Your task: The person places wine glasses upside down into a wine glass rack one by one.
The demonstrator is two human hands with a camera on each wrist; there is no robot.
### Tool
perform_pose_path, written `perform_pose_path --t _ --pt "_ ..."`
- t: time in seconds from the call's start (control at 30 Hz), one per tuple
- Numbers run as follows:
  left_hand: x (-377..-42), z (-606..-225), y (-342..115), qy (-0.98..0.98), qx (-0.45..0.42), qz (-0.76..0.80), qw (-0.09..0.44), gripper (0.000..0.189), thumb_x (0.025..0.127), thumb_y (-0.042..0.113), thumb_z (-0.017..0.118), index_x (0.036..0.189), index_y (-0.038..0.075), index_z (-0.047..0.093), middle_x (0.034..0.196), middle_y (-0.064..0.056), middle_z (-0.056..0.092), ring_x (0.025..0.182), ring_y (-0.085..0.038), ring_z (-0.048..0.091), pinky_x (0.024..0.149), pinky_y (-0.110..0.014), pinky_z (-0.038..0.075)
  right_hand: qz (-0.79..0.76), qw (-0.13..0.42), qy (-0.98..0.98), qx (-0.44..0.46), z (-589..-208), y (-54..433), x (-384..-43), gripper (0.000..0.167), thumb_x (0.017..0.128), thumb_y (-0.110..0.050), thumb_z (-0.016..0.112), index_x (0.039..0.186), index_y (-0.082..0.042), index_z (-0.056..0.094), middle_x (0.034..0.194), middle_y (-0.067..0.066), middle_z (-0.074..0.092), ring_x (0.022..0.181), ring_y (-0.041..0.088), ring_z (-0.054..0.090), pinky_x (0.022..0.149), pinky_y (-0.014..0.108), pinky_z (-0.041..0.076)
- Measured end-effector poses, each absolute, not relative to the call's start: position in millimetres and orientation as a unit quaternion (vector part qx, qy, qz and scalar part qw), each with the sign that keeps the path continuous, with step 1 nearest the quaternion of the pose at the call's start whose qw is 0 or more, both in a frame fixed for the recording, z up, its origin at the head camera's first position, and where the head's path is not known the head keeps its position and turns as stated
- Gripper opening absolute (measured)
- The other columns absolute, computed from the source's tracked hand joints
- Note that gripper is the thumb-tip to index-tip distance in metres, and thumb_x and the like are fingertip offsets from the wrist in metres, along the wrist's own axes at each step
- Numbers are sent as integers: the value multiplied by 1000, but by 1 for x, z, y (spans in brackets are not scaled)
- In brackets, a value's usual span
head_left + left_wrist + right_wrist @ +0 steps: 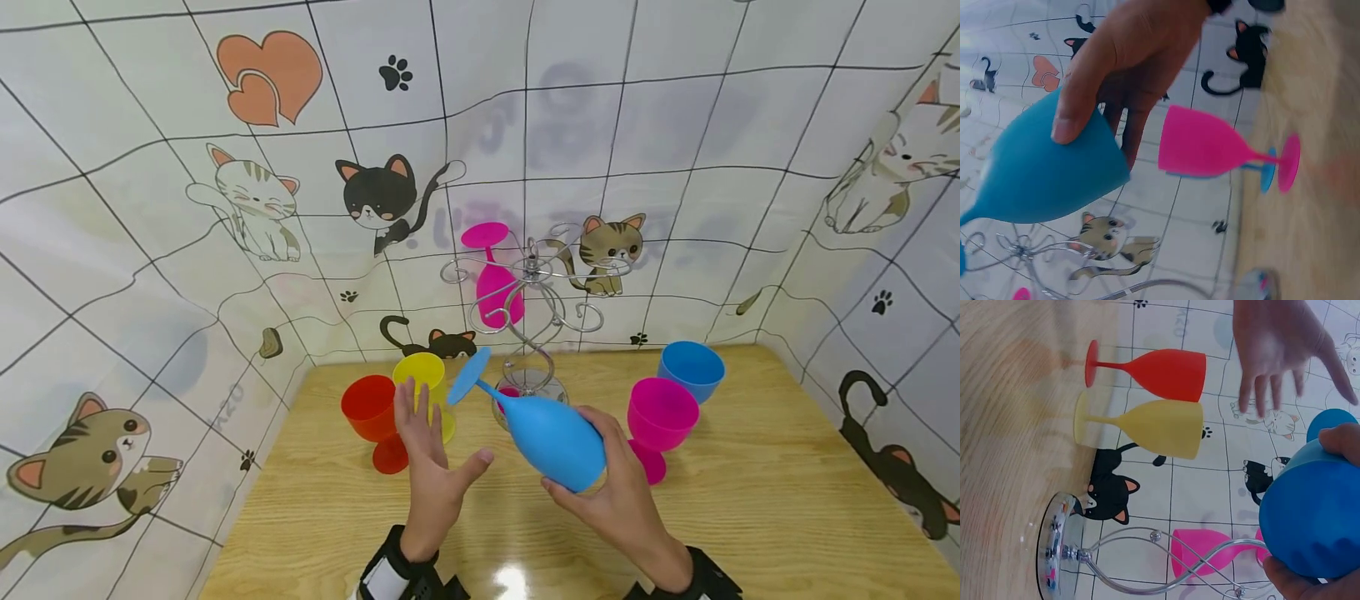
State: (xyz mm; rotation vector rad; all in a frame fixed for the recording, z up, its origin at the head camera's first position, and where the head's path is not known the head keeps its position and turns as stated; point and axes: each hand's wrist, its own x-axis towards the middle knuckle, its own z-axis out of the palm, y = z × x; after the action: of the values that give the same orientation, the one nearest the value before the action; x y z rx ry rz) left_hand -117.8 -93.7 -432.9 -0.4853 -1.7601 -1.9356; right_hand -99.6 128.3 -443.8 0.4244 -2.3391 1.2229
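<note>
My right hand (626,508) grips a blue plastic goblet (555,437) by its bowl near the rim. The goblet is tilted, its stem and round foot pointing up and left. My left hand (435,475) is held up with fingers spread, just left of the goblet's foot and apart from it. Behind the goblet stands a silver wire rack (532,317) with curled arms and a round mirrored base. A pink goblet (498,292) hangs upside down from the rack's left side. In the right wrist view the blue goblet's open mouth faces the camera.
On the left of the wooden table (315,533) stand a red goblet (369,408) and a yellow goblet (420,371). Upright on the right are another pink goblet (662,414) and another blue goblet (692,369). A cat-patterned sheet (675,125) hangs behind and beside the table.
</note>
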Motion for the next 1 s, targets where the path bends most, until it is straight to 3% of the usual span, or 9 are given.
perform_pose_path --t 0.1,0.2,0.37,0.6,0.77,1.0 --pt "-120 -440 -89 -626 -165 -749 141 115 82 31 79 157 27 -8 165 -7 -4 152 -40 8 119 -63 17 459 232 -844 151 -446 125 -98 96 64 -21 93 143 -12 39 138 13 49 118 43 54 82 64 54" --pt "-120 -445 -83 -610 -165 -774 30 109 86 35 75 155 33 -9 165 -8 -5 151 -42 13 117 -63 22 461 236 -841 158 -449 120 -97 97 62 -19 93 143 -12 40 138 13 49 117 41 55 82 62 54" --pt "-115 -449 -73 -588 -153 -787 -106 95 93 30 67 154 33 -6 164 -10 6 147 -43 25 116 -60 30 440 251 -842 184 -455 113 -96 100 61 -22 94 145 -13 40 139 10 49 119 35 56 83 57 56" --pt "-107 -450 -62 -596 -126 -783 -124 79 93 27 67 154 19 17 155 -9 35 138 -31 41 113 -52 40 416 275 -841 209 -458 109 -97 101 62 -22 94 146 -11 39 139 9 49 119 35 56 82 56 57" --pt "-105 -452 -58 -600 -92 -787 -114 79 91 26 70 153 16 21 152 -10 38 135 -30 45 110 -51 43 404 279 -844 214 -460 108 -98 105 58 -19 96 145 -9 39 140 10 48 120 35 55 84 56 57" --pt "-105 -455 -57 -590 -78 -797 -107 80 91 22 70 154 17 20 153 -10 38 135 -31 45 109 -53 43 416 247 -851 203 -461 105 -97 103 63 -27 93 147 -13 35 141 10 46 121 36 54 85 57 56"
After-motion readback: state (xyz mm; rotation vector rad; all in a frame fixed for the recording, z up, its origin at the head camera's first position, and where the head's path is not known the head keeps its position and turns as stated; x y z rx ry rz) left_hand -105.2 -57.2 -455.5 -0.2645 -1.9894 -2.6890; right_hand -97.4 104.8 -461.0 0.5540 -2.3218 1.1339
